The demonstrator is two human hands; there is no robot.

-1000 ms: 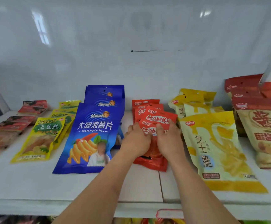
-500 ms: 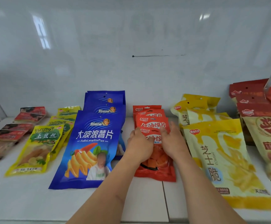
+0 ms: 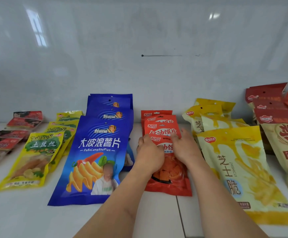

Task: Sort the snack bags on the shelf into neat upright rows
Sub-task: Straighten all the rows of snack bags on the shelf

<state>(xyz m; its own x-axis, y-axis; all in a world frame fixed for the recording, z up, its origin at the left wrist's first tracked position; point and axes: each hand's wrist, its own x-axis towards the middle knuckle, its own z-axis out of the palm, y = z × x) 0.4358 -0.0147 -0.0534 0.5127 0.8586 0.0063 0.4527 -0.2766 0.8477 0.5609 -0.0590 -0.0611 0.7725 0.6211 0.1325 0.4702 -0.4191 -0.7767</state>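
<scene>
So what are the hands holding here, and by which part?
Both hands grip the front red snack bag of its row by the upper part: left hand at its upper left edge, right hand at its upper right edge.

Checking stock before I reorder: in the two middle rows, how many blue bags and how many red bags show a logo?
Blue bags: 3
Red bags: 4
Total: 7
</scene>
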